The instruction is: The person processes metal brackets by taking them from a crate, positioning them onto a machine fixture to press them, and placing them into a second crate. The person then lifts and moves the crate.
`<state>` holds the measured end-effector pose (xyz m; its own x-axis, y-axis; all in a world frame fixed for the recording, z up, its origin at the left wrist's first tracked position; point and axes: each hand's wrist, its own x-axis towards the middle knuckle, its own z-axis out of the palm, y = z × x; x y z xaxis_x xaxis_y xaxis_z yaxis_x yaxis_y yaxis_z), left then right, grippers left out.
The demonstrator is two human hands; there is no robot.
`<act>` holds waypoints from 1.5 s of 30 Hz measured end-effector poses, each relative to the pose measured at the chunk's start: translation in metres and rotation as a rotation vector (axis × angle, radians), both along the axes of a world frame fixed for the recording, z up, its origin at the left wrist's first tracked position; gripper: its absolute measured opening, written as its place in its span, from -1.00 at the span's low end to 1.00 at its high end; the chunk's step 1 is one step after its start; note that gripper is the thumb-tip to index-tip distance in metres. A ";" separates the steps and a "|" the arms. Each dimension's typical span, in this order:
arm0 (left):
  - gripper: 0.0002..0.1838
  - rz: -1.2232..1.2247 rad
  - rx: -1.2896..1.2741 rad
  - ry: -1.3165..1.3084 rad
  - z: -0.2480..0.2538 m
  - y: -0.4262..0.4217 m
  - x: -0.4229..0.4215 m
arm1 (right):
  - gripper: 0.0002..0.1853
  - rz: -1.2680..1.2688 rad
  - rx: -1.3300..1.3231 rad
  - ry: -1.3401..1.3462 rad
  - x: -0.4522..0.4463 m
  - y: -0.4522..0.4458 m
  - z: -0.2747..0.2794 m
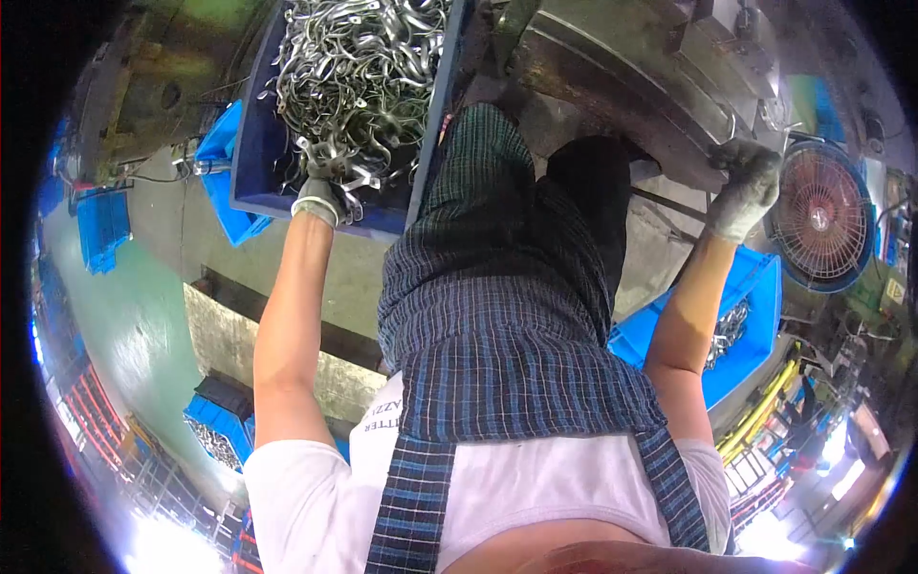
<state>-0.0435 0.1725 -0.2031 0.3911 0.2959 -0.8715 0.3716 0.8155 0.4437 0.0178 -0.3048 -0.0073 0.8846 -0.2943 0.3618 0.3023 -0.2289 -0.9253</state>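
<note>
My left hand [320, 191], in a pale work glove with dark fingers, reaches over the near end of a dark blue bin [251, 143]. Its fingers close around a shiny bent metal piece [325, 158], and more such pieces lie right beside it. Curved metal parts [359, 57] are heaped in the bin. On the other side, my right hand [746, 187], gloved with a blackened finger area, is raised by the machine's metal block [741, 57]. Its fingers are curled in; whatever they grip is too unclear to name.
A round fan [819, 215] stands close to the right hand. Below the right forearm is a blue crate [755, 330] holding metal parts [729, 335]. Heavy machinery [612, 81] lies ahead of my knees. More blue crates [102, 228] stand to the left on the green floor.
</note>
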 end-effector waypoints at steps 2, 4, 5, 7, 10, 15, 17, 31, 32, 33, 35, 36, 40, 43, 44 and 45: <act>-0.63 -0.153 -0.018 -0.195 0.032 -0.010 -0.013 | -0.56 0.011 -0.020 -0.032 -0.001 0.017 0.001; -0.70 -0.417 0.011 -0.440 0.066 -0.018 -0.030 | -0.60 0.033 -0.076 0.059 -0.009 0.040 0.003; -0.77 -0.213 -0.036 -0.554 0.074 -0.025 -0.042 | -0.63 0.048 -0.120 0.170 -0.017 0.053 0.001; -0.78 -0.239 -0.096 -0.485 0.076 -0.019 -0.036 | -0.67 0.211 -0.146 0.237 -0.022 0.084 -0.015; -0.85 -0.138 -0.264 -0.641 0.065 -0.021 -0.032 | -0.74 0.775 -0.039 0.371 -0.029 0.142 -0.002; -0.78 -0.021 -0.090 -0.646 0.095 -0.047 -0.027 | -0.68 0.858 -0.386 0.175 -0.024 0.197 -0.004; -0.76 -0.059 -0.019 -0.714 0.091 -0.047 -0.028 | -0.68 1.033 -0.268 0.260 -0.027 0.206 -0.022; -0.54 -0.300 -0.110 -0.814 0.077 -0.125 -0.047 | -0.78 0.910 -0.072 0.476 -0.052 0.247 -0.038; -0.53 -0.332 -0.097 -0.771 0.079 -0.134 -0.045 | -0.80 0.942 -0.091 0.463 -0.050 0.248 -0.043; -0.52 -0.365 -0.089 -0.734 0.078 -0.142 -0.042 | -0.80 0.934 -0.221 0.376 -0.048 0.247 -0.040; -0.51 -0.415 -0.070 -0.674 0.075 -0.159 -0.029 | -0.75 0.876 -0.136 0.401 -0.052 0.242 -0.013; -0.50 -0.431 -0.060 -0.646 0.076 -0.166 -0.020 | -0.73 0.838 -0.243 0.409 -0.046 0.243 -0.025; -0.48 -0.477 -0.032 -0.579 0.078 -0.185 -0.005 | -0.72 0.812 -0.183 0.326 -0.038 0.231 -0.038; -0.45 -0.475 -0.026 -0.557 0.079 -0.188 -0.003 | -0.70 0.841 -0.017 0.343 -0.031 0.221 -0.048; -0.45 -0.464 -0.025 -0.559 0.079 -0.187 -0.003 | -0.68 0.829 -0.131 0.480 -0.032 0.209 -0.017; -0.44 -0.446 -0.027 -0.569 0.081 -0.184 -0.003 | -0.65 0.822 -0.171 0.297 -0.028 0.205 -0.029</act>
<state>-0.0464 -0.0114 -0.1221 0.8651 -0.0164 -0.5014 0.3889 0.6532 0.6496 -0.0104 -0.1000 -0.0364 0.8566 0.5120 0.0645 0.1845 -0.1872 -0.9648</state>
